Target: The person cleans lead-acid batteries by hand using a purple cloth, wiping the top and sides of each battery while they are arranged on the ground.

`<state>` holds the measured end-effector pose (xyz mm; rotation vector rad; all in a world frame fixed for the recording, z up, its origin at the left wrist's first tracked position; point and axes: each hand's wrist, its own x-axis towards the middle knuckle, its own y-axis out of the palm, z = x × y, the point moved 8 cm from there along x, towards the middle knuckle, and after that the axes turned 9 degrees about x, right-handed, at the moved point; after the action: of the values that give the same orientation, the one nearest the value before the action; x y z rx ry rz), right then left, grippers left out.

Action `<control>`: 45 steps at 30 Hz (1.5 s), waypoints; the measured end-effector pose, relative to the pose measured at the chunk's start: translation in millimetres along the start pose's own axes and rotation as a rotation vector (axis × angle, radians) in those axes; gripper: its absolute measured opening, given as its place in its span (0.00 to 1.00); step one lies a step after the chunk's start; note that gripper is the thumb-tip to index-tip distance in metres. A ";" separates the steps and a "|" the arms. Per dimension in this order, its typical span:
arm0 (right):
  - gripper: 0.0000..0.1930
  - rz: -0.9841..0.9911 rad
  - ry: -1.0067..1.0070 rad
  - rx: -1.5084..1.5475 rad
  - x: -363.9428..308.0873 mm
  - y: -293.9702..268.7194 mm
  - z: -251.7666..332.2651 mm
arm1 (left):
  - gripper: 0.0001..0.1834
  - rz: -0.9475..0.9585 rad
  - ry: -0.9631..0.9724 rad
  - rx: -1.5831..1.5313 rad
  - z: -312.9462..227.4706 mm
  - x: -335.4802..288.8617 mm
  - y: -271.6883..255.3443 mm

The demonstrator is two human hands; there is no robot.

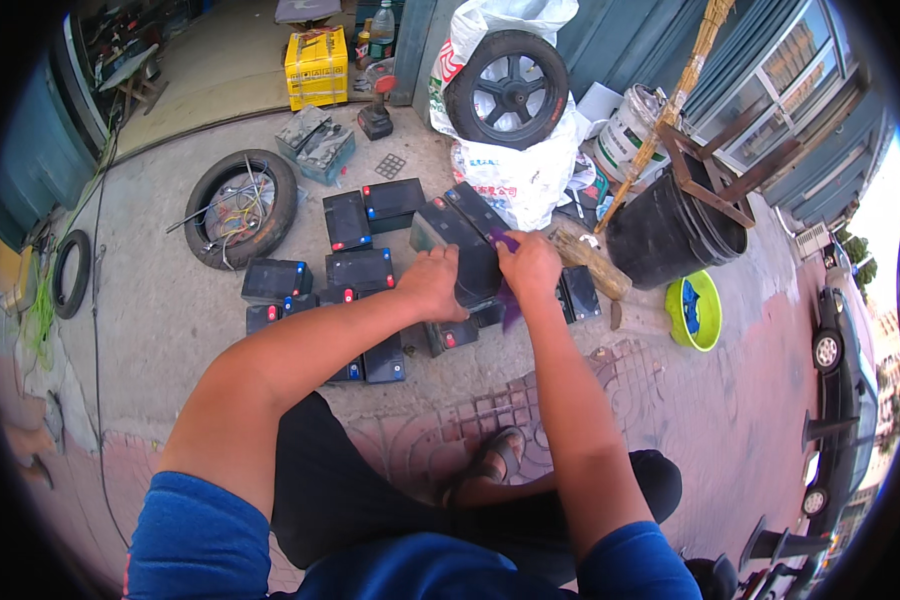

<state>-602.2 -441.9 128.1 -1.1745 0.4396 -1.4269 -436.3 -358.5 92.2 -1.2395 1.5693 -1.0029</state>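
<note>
A black block-shaped battery (pixel 479 240) is held tilted in front of me, above other batteries on the ground. My left hand (pixel 436 281) is closed on its near left side. At its right side my right hand (pixel 530 265) is closed on a purple cloth (pixel 510 305), which touches the battery. Several black batteries with red and blue terminals lie to the left, among them one battery (pixel 394 199) at the back and another battery (pixel 275 278) at the left. A battery (pixel 579 293) also sits to the right, partly behind my right hand.
A tyre with wires (pixel 242 208), a grey-green case (pixel 316 145) and a cordless drill (pixel 377 112) lie farther off. A wheel (pixel 507 90) leans on white sacks. To the right are a log (pixel 590 262), a black bucket (pixel 670 230) and a lime-green basin (pixel 708 318).
</note>
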 end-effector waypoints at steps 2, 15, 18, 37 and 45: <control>0.14 0.075 0.036 -0.050 15.6 7.4 -4.3 | 0.69 0.025 0.000 -0.014 -5.7 -2.1 -3.8; 0.12 -0.023 -0.083 -0.084 -7.2 -10.0 2.5 | 0.68 -0.021 0.007 -0.032 -3.2 0.3 0.3; 0.12 0.021 -0.105 -0.169 7.9 6.3 12.9 | 0.69 -0.003 0.001 -0.020 2.5 -3.2 -1.9; 0.09 0.110 -0.395 -0.291 26.5 -15.4 -20.4 | 0.65 0.016 0.021 0.022 3.7 0.9 1.2; 0.11 0.135 -0.277 -0.009 2.2 -11.8 6.9 | 0.68 0.035 0.006 0.012 2.2 -0.1 0.8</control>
<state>-602.2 -438.4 141.5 -1.3034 0.3246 -1.1272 -434.3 -358.4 90.8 -1.1977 1.5823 -0.9937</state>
